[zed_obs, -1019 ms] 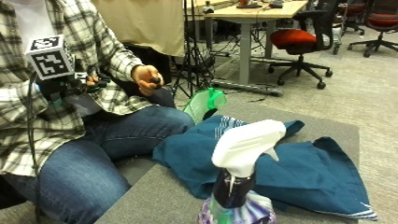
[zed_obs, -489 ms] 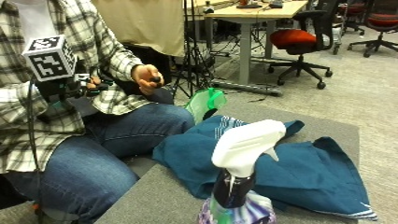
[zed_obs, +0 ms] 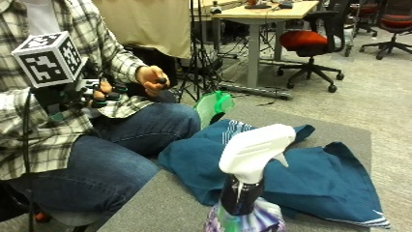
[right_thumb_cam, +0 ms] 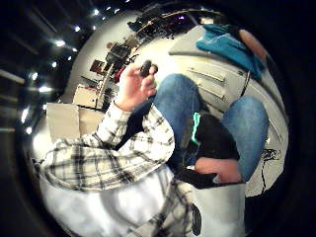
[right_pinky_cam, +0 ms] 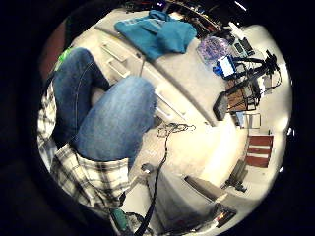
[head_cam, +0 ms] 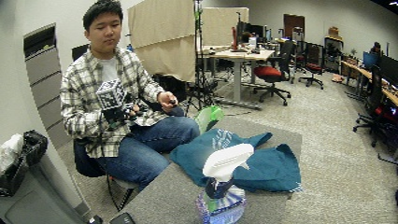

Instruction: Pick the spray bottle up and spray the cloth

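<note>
While spray bottle point(zed_obs: 250, 181) is standing untouched on bench point(zed_obs: 161, 212):
Gloved right hand point(zed_obs: 90, 94) is resting by lap, fingers hidden — grip unreadable; cloth point(zed_obs: 302, 174) is lying beside bottle.

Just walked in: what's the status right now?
Right hand near lap, holding nothing. Spray bottle untouched on table. Cloth beside it. Nothing in the way.

- The gloved right hand point(zed_obs: 96, 92) sits slightly lower against the plaid shirt point(zed_obs: 38, 130) than a second ago, close above the lap.
- The bare left hand point(zed_obs: 153, 79), pinching a small dark object point(zed_obs: 161, 80), shows no clear shift.
</note>
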The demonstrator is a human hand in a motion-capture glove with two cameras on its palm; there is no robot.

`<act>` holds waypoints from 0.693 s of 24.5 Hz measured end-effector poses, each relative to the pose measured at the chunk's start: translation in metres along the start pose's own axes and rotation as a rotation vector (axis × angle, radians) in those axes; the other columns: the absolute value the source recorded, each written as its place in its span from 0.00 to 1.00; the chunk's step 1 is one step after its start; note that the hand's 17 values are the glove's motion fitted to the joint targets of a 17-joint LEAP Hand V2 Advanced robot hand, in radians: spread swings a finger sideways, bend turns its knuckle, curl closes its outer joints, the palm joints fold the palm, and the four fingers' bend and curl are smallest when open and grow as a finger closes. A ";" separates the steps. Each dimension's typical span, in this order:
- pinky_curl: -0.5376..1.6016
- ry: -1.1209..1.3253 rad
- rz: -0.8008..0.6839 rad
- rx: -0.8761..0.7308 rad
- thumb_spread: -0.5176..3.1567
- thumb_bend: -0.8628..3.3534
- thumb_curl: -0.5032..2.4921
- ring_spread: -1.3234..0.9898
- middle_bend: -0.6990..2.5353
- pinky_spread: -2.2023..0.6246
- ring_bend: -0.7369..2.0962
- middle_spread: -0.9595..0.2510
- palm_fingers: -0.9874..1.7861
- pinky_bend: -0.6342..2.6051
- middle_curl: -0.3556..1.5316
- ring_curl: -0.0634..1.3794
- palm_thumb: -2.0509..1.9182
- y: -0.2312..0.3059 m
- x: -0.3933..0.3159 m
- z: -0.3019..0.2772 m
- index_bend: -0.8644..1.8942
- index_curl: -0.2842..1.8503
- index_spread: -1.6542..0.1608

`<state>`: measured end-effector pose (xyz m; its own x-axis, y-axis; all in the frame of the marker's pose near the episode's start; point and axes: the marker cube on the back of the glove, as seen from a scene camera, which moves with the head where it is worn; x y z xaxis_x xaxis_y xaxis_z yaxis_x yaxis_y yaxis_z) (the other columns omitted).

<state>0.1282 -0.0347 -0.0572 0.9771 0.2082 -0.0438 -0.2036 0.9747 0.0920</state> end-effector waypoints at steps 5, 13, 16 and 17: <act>0.33 0.014 0.063 0.052 0.46 0.25 0.29 0.59 0.27 0.84 0.35 0.73 0.48 0.28 0.32 0.21 0.65 -0.035 0.048 -0.020 0.37 0.28 0.74; 0.34 -0.177 0.235 0.185 0.47 0.23 0.30 0.59 0.27 0.84 0.36 0.73 0.47 0.29 0.33 0.22 0.65 -0.095 0.132 -0.040 0.37 0.28 0.73; 0.35 -0.269 0.319 0.257 0.47 0.23 0.30 0.59 0.27 0.85 0.36 0.73 0.47 0.30 0.33 0.23 0.65 -0.116 0.166 -0.049 0.37 0.28 0.73; 0.35 -0.295 0.348 0.280 0.47 0.23 0.30 0.59 0.27 0.85 0.37 0.73 0.47 0.30 0.33 0.23 0.65 -0.123 0.177 -0.052 0.37 0.28 0.74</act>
<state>0.3229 -0.1132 -0.1278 0.8391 0.4443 0.3138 -0.5334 0.7851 0.3148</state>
